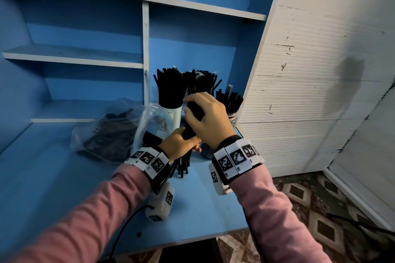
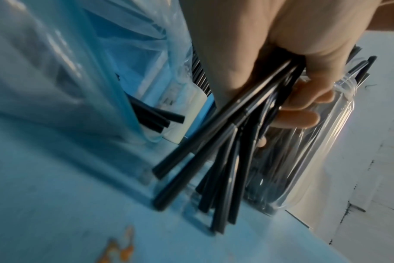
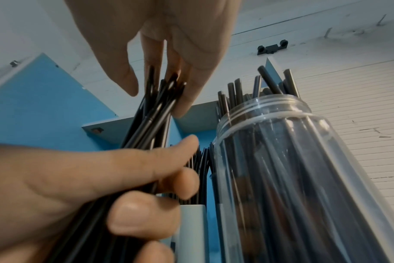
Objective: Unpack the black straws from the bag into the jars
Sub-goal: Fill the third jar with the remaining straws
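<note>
Both hands hold one bundle of black straws [image 1: 182,166] upright over the blue desk. My left hand [image 1: 181,144] grips its lower part, and the bottom ends [image 2: 214,169] fan out just above the desk. My right hand [image 1: 198,113] is curled round the upper part, its fingers pinching the top ends [image 3: 155,99]. Behind stand a white jar [image 1: 174,115] and a clear jar [image 1: 232,118], both holding straws; a third bunch [image 1: 201,83] rises between them. The clear jar [image 3: 281,178] is right beside the bundle. The plastic bag [image 1: 111,132] with more straws lies to the left.
A second, clear bag [image 1: 147,121] leans against the white jar. Blue shelves [image 1: 74,57] rise behind the desk. A white panelled wall [image 1: 310,92] closes the right side. The desk's front edge [image 1: 192,239] runs below my arms.
</note>
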